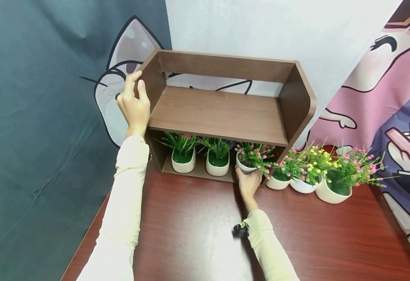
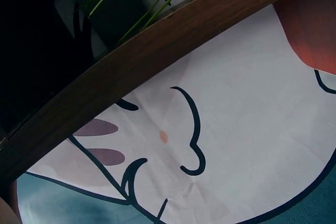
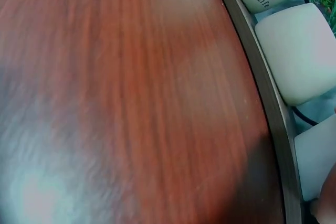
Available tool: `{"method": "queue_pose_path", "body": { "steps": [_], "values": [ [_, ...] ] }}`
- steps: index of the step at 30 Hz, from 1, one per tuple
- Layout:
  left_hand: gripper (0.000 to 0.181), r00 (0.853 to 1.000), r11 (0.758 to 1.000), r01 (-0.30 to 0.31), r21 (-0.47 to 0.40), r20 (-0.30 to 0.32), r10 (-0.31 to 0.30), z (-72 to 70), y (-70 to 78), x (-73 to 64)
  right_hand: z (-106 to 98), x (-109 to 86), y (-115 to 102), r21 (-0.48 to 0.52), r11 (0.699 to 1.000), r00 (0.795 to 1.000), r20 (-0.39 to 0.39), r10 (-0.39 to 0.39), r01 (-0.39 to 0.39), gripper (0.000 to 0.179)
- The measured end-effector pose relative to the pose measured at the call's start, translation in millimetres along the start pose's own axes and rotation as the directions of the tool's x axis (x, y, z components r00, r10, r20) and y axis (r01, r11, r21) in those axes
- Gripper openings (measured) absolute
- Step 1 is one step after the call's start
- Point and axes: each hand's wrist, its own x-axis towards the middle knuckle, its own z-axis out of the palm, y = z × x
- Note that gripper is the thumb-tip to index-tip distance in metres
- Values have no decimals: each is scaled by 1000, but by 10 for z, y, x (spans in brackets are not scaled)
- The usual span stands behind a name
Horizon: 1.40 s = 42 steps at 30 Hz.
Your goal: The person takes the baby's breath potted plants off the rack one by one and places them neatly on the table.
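Note:
A brown two-tier wooden shelf (image 1: pixel 219 113) stands against the wall. My left hand (image 1: pixel 134 107) holds the front edge of its left side panel, index finger bent over the top corner. My right hand (image 1: pixel 248 181) grips a white flowerpot (image 1: pixel 245 167) of pink flowers from the front, at the right end of the lower tier. In the right wrist view, part of a finger (image 3: pixel 326 203) shows against this pot. Left of it on that tier stand a pot of blue flowers (image 1: pixel 217 168) and a pot of red-pink flowers (image 1: pixel 184 164).
Outside the shelf's right side, three more flowerpots stand in a row: pink flowers (image 1: pixel 278 182), yellow flowers (image 1: pixel 303 185) and pink flowers in a larger pot (image 1: pixel 333 193). A glossy red-brown table (image 1: pixel 191 226) carries everything. Printed cloth (image 1: pixel 366 78) hangs around it.

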Motion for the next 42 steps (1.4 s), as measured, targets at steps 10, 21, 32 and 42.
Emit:
{"method": "queue_pose_path", "body": {
  "steps": [10,21,32,42],
  "values": [
    [26,1000,1000,5,-12,6,-5,-9,31,7,-133,-181,51,-18,993,991,74,-112,114,67],
    [25,999,999,44,-1,13,-44,-42,32,-22,-322,-242,81,-108,973,966,179,-184,206,49],
    [23,999,999,43,-19,6,-43,-46,50,-6,-662,-409,82,26,989,965,216,-147,144,82],
    [24,999,999,36,-19,12,-36,-23,61,-21,-1267,-562,276,55,981,971,144,-192,186,77]
  ]
}}
